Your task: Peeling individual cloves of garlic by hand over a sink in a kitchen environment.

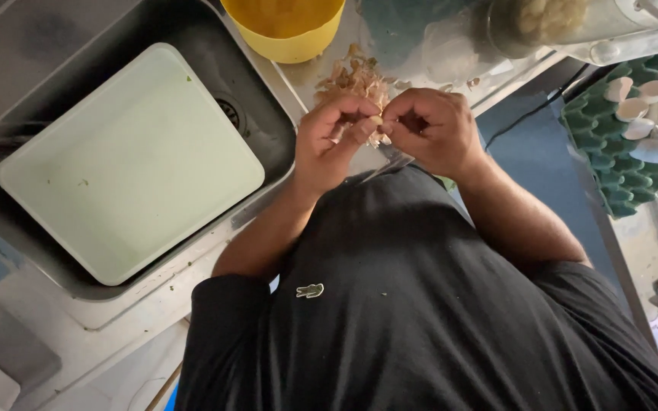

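My left hand (333, 137) and my right hand (432, 129) meet in front of my chest over the counter edge. The left fingers pinch a small pale garlic clove (378, 122), and the right fingertips touch the same clove. A thin metal knife blade (392, 161) sticks out below my right hand, pointing toward my black shirt. A heap of dry papery garlic skins (356, 80) lies on the counter just beyond my hands.
A pale green square tray (131, 160) rests in the steel sink (260, 91) on the left. A yellow bowl (287, 30) stands at the top. A green dimpled tray (611, 152) with several pale cloves is on the right, below a clear container (550, 19).
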